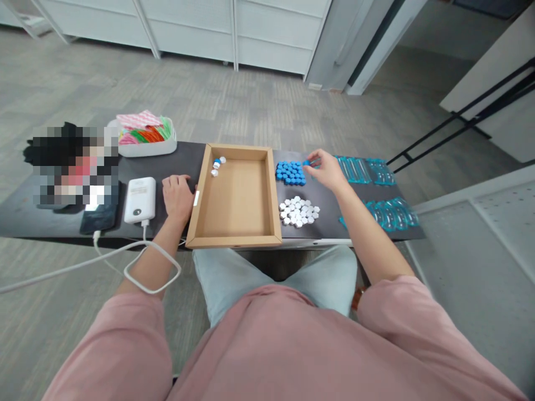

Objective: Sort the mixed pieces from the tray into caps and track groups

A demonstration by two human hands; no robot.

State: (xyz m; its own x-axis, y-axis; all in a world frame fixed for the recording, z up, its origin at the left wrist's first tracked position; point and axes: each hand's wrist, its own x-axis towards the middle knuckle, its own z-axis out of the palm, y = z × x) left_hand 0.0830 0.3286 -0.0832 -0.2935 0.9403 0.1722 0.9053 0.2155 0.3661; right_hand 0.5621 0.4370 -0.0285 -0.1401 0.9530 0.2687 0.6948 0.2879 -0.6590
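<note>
A shallow cardboard tray (204, 189) lies on the black table in front of me, with three small hexagonal pieces (217, 165), white and blue, in its far left corner. Right of the tray sit a cluster of blue hexagonal pieces (290, 172) and, nearer me, a cluster of white ones (298, 211). My right hand (327, 170) reaches to the far right edge of the blue cluster, fingertips pinched on one blue piece (306, 163). My left hand (178, 195) rests on the table against the tray's left wall, fingers curled down, nothing visible in it.
A white power bank (140, 199) with a looping white cable (137, 262) and a dark phone (98, 217) lie left of my left hand. A white tub of coloured strips (144, 136) stands at the back left. Clear teal plastic parts (378, 189) cover the table's right end.
</note>
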